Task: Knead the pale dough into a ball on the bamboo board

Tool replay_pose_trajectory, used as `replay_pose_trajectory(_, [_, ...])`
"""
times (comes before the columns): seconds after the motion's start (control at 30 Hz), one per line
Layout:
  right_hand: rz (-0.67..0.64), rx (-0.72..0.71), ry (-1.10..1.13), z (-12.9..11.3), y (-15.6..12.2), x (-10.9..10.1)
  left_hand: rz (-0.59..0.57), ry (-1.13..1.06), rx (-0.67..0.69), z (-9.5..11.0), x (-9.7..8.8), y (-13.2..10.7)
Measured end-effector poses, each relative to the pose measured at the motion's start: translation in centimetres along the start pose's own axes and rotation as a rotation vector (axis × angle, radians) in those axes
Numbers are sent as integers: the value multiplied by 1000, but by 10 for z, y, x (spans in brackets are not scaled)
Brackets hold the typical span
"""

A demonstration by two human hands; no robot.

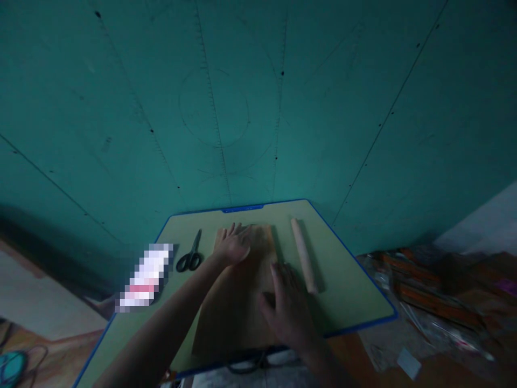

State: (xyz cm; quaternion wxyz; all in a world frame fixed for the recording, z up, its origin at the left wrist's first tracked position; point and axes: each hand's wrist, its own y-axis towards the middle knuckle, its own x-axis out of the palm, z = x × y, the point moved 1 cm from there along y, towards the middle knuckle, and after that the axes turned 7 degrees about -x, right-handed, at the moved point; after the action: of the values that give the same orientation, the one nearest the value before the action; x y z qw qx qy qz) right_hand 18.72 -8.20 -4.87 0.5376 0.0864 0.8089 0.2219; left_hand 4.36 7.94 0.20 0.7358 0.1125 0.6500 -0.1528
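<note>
A flat brown sheet [238,315], perhaps paper, lies lengthwise on the small table [343,302]. Across its far end, my left hand [235,245] rests palm down with the fingers apart. My right hand [287,307] lies over the sheet's right edge, nearer to me, fingers stretched out and thumb held away. Neither hand grips anything. Left of the sheet is a pair of dark-handled scissors [190,257], blades pointing away from me. To the right, a pale wooden rolling pin [304,256] lies lengthwise.
A green wall [250,108] with pencilled marks rises behind the table's far edge. A blurred-out white and pink item [145,277] is at the table's left edge. Plastic-wrapped items [428,302] clutter the floor to the right. A teal round object [12,366] sits at lower left.
</note>
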Motion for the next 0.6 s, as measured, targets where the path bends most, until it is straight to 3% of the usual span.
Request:
replay_pose_trajectory(0.1, [10, 17, 2, -1, 2, 0, 52, -185, -40, -13, 3, -26])
replay_pose_trajectory(0.2, [-1, 16, 14, -1, 4, 1, 92, -346, 111, -20, 5, -66])
replay_pose_trajectory(0.33, [-31, 8, 16, -1, 4, 3, 164, -362, 111, -8, 10, -106])
replay_pose_trajectory(0.47, [-65, 10, -2, -1, 3, 3, 279, -225, 170, 31, 10, -103])
replay_pose_trajectory(0.6, [-29, -62, 87, -4, 7, -6, 255, -120, 168, 76, 7, -73])
